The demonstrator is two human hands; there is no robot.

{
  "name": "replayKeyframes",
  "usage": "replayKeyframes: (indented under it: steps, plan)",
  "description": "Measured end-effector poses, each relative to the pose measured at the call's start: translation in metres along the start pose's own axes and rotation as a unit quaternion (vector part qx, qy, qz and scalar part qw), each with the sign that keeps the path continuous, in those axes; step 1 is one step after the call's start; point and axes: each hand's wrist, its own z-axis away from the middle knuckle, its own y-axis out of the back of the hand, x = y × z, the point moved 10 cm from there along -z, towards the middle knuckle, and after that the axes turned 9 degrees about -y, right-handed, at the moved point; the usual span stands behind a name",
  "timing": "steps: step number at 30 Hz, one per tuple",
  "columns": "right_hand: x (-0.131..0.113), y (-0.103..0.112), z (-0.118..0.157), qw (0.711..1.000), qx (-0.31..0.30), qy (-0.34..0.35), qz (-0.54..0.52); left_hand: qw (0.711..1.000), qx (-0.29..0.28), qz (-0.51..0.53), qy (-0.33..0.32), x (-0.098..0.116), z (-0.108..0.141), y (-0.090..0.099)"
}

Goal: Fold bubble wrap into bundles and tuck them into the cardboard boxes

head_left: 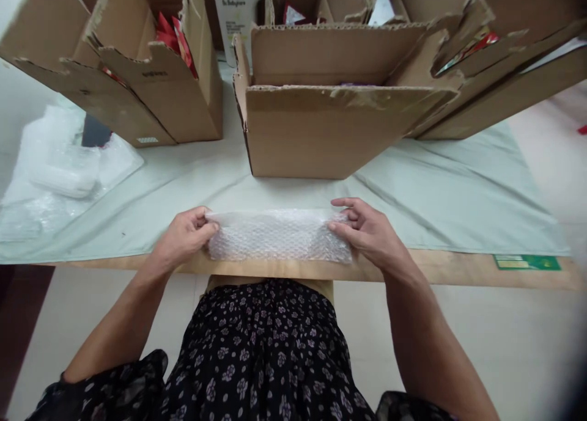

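Observation:
A long, flat piece of bubble wrap (275, 234) lies crosswise at the front edge of the table, close to my body. My left hand (190, 231) pinches its left end between thumb and fingers. At the right end, my right hand (362, 228) holds the wrap under the thumb, with the index finger stretched out above it. Whether anything is inside the wrap cannot be made out.
An open cardboard box (316, 131) stands just beyond the wrap. More boxes with red packets stand at the back left (156, 91) and right. A white bottle (238, 18) is behind. Clear plastic packaging (64, 170) lies at left, a green card (527, 262) at right.

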Motion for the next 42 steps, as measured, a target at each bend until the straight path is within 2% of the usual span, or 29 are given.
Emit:
replayKeyframes:
  steps: [2,4,5,6,7,9,11,12,13,14,17,19,21,23,25,28,30,33,36,37,39,41,42]
  plan:
    - [-0.009,0.021,0.008,0.980,0.135,0.041,0.140,0.985,0.044,-0.156,-0.056,0.013,0.003,0.014]
    - [-0.032,0.029,0.026,0.930,0.259,0.109,0.239,0.937,0.124,-0.288,-0.152,0.043,0.014,0.023]
    - [-0.045,0.025,0.036,0.904,0.296,0.152,0.267,0.906,0.147,-0.337,-0.209,0.059,0.021,0.019]
    - [-0.057,0.014,0.045,0.886,0.308,0.195,0.287,0.876,0.148,-0.374,-0.267,0.074,0.027,0.006]
    - [-0.067,-0.003,0.050,0.874,0.296,0.235,0.305,0.848,0.125,-0.401,-0.323,0.084,0.032,-0.014]
    - [-0.075,-0.047,0.054,0.863,0.216,0.295,0.348,0.801,0.028,-0.435,-0.412,0.088,0.037,-0.064]
    - [-0.066,-0.087,0.052,0.855,0.116,0.317,0.394,0.769,-0.069,-0.452,-0.446,0.074,0.037,-0.104]
    - [-0.056,-0.097,0.051,0.850,0.084,0.316,0.413,0.763,-0.098,-0.460,-0.443,0.064,0.034,-0.114]
    - [-0.046,-0.098,0.050,0.848,0.072,0.306,0.426,0.763,-0.117,-0.467,-0.432,0.054,0.031,-0.119]
    - [-0.035,-0.090,0.049,0.850,0.077,0.290,0.433,0.766,-0.129,-0.470,-0.420,0.045,0.028,-0.118]
    - [-0.010,-0.034,0.050,0.872,0.155,0.232,0.403,0.787,-0.134,-0.456,-0.394,0.031,0.023,-0.097]
    - [-0.005,0.005,0.053,0.882,0.216,0.206,0.365,0.808,-0.088,-0.445,-0.376,0.033,0.019,-0.074]
    - [-0.009,0.024,0.051,0.884,0.248,0.199,0.343,0.822,-0.020,-0.450,-0.348,0.039,0.013,-0.051]
    - [-0.014,0.021,0.039,0.890,0.234,0.193,0.341,0.826,0.028,-0.465,-0.318,0.044,0.006,-0.038]
    - [-0.017,0.007,0.023,0.902,0.193,0.180,0.341,0.828,0.046,-0.475,-0.294,0.048,0.000,-0.034]
    - [-0.019,-0.011,0.009,0.919,0.147,0.174,0.320,0.841,0.035,-0.465,-0.273,0.049,-0.005,-0.034]
    - [-0.022,-0.014,0.014,0.931,0.138,0.186,0.282,0.861,0.025,-0.431,-0.269,0.051,-0.004,-0.034]
    - [-0.023,-0.001,0.030,0.964,0.128,0.164,0.167,0.919,0.019,-0.312,-0.240,0.051,0.002,-0.025]
    - [-0.018,0.018,0.044,0.993,0.087,0.083,0.017,0.984,-0.029,-0.111,-0.134,0.040,0.007,-0.020]
    - [-0.017,0.023,0.047,0.995,0.069,0.057,-0.034,0.993,-0.052,-0.034,-0.103,0.039,0.009,-0.022]
    - [-0.023,0.032,0.051,0.991,0.031,0.030,-0.126,0.988,-0.076,0.109,-0.080,0.049,0.011,-0.024]
    - [-0.039,0.046,0.050,0.980,0.017,0.038,-0.193,0.972,-0.054,0.204,-0.102,0.072,0.007,-0.017]
    - [-0.051,0.057,0.049,0.975,0.030,0.057,-0.211,0.964,-0.033,0.229,-0.127,0.087,0.003,-0.010]
